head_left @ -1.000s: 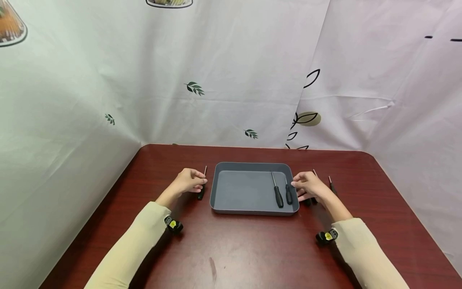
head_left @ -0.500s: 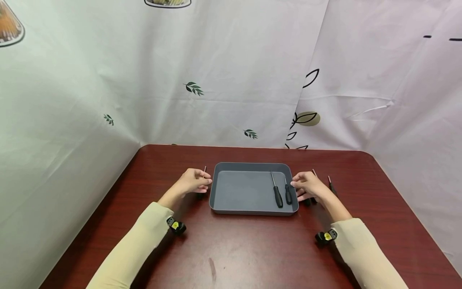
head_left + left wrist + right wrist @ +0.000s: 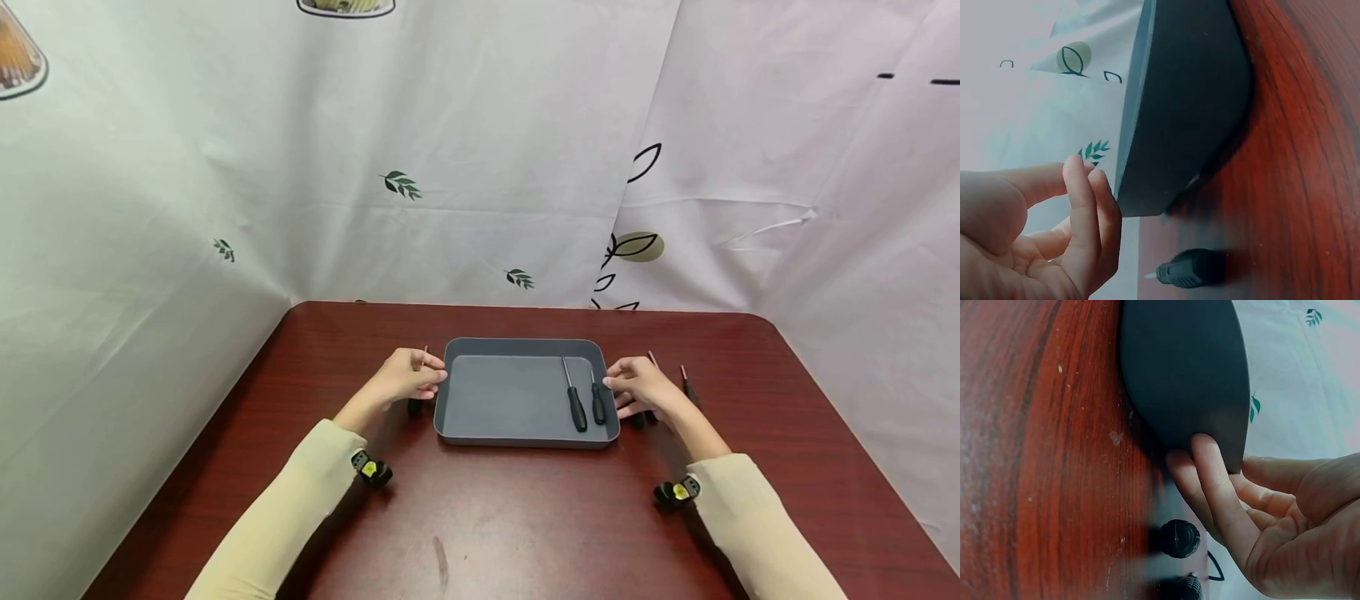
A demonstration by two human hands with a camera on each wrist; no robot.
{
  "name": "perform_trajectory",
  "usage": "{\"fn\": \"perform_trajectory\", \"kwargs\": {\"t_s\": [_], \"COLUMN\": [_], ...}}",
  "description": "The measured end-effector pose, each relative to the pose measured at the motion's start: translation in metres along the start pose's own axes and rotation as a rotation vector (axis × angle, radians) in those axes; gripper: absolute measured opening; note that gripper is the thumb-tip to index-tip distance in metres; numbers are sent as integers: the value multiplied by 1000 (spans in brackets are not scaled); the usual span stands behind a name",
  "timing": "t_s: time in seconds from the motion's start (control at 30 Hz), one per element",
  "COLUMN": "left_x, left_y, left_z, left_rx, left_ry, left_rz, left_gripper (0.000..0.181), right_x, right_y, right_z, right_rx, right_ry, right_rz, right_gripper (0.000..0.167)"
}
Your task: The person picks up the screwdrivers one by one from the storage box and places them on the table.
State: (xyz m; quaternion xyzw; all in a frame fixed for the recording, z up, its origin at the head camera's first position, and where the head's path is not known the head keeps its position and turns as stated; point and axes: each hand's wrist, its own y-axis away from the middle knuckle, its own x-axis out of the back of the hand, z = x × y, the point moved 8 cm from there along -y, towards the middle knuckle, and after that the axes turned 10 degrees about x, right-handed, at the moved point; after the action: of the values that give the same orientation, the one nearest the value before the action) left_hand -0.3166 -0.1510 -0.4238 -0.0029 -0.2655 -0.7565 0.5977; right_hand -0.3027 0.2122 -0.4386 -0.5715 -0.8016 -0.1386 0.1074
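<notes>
A grey tray [image 3: 502, 396] holds two black-handled screwdrivers, a longer one [image 3: 577, 410] and a shorter one [image 3: 598, 406], near its right side. My left hand [image 3: 399, 379] is at the tray's left edge, fingers loosely bent; in the left wrist view the fingertips of that hand [image 3: 1054, 234] are close beside the tray wall [image 3: 1179, 106], and contact is unclear. On the right, my other hand [image 3: 643, 386] grips the tray edge. The right wrist view has its thumb at the rim and fingers of the hand [image 3: 1272, 531] against the outer wall [image 3: 1185, 369].
Partly under my left hand lies another screwdriver [image 3: 414, 407], its dark handle [image 3: 1191, 269] below the fingers in the left wrist view. Several more lie right of the tray, one farther out [image 3: 689, 390]. The red-brown table [image 3: 525, 517] meets a white curtain behind.
My left hand has moved right, from over the screwdriver to the tray's left edge. My right hand stays at the right edge, and the tray looks unmoved.
</notes>
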Motion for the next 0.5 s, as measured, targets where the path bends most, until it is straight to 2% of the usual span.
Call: {"fn": "perform_trajectory", "kwargs": {"t_s": [0.2,0.5], "left_x": [-5,-14], "left_y": [2,1], "left_z": [8,10], "left_rx": [-21,-16], "left_ry": [-8,29], "left_rz": [-29,-61], "left_gripper": [28,27], "right_x": [0,-1], "right_y": [1,2], "right_z": [-3,-2], "right_rx": [16,8], "right_ry": [12,9], "right_rz": [2,-1], "right_gripper": [29,31]}}
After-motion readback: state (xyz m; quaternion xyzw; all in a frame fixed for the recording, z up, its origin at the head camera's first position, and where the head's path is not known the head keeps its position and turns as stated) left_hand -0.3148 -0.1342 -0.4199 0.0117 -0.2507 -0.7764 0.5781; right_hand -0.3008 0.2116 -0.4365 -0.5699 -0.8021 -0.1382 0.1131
